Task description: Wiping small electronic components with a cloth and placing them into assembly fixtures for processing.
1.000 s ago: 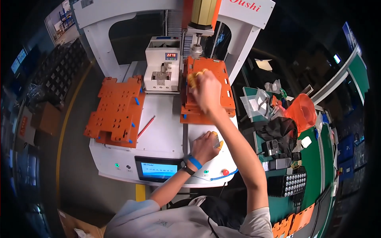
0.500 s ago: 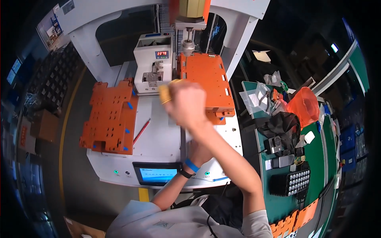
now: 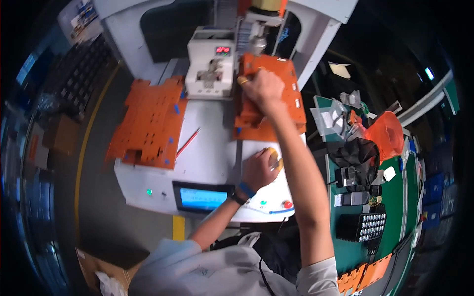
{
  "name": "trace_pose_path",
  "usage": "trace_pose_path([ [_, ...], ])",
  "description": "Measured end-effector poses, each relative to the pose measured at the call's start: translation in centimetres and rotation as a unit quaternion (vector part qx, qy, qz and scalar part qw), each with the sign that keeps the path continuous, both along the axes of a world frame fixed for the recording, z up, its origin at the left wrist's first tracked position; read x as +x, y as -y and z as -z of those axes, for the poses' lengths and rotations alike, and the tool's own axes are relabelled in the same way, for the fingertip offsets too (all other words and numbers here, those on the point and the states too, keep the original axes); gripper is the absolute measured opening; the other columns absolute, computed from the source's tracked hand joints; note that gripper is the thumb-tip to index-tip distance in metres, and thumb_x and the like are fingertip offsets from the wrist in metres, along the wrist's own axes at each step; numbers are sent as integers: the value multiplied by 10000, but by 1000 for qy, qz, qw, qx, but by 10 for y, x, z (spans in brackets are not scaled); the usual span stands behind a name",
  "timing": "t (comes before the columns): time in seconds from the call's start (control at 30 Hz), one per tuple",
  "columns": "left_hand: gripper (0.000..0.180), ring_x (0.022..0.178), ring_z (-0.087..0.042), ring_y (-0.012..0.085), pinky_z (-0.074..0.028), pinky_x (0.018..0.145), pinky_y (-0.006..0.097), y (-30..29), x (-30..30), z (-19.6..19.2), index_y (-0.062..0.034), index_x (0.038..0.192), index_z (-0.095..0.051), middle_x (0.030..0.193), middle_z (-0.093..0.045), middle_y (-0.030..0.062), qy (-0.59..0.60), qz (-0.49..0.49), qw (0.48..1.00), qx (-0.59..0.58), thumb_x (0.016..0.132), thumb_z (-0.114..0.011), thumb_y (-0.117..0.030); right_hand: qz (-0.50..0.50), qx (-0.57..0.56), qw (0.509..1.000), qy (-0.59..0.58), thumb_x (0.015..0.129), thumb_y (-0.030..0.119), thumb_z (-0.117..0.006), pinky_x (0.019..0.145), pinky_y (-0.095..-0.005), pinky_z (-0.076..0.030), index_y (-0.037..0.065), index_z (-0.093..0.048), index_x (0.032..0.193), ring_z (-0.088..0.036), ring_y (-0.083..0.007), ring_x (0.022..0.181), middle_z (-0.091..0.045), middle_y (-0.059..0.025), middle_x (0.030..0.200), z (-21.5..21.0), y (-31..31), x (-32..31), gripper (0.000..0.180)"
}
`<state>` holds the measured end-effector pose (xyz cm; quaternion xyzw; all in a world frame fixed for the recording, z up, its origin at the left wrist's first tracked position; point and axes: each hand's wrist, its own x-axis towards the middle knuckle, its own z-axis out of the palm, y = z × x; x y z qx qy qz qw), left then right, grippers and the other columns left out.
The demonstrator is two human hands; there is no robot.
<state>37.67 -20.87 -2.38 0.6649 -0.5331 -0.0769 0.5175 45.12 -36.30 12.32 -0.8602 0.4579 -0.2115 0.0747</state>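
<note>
Orange fixture (image 3: pixel 290 95) stands below the spindle (image 3: pixel 258 45), right hand (image 3: pixel 265 88) over it, left hand (image 3: pixel 260 167) nearby; I cannot tell either grip's hold or the work remaining.

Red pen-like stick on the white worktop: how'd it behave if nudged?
The red stick would probably roll: it's slender and lies loose on the flat white worktop. Likely stiff, since it looks straight. Likely light, being so thin.
</note>
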Motion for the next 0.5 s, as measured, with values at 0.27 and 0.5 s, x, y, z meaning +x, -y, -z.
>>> trace_pose_path([
  [0.27,493,1116,-598,347,-457,939,497,13,-25,13,-29,1127,-614,1178,-637,180,27,3,993,112,718,-723,-282,-387,4,911,144,709,85,-724,841,-476,-507,10,-624,919,-617,-411,924,-631,-203,968,50,-219,-45,244],
  [0.5,270,864,-655,381,-538,748,419,-55,-76,10,-41,1020,-607,945,-654,160,-154,4,959,-237,780,-701,-121,-463,-173,831,-254,1004,257,-432,1235,-544,-57,64,-590,1365,-135,-367,1519,-356,-160,1573,225,-366,-8,438],
])
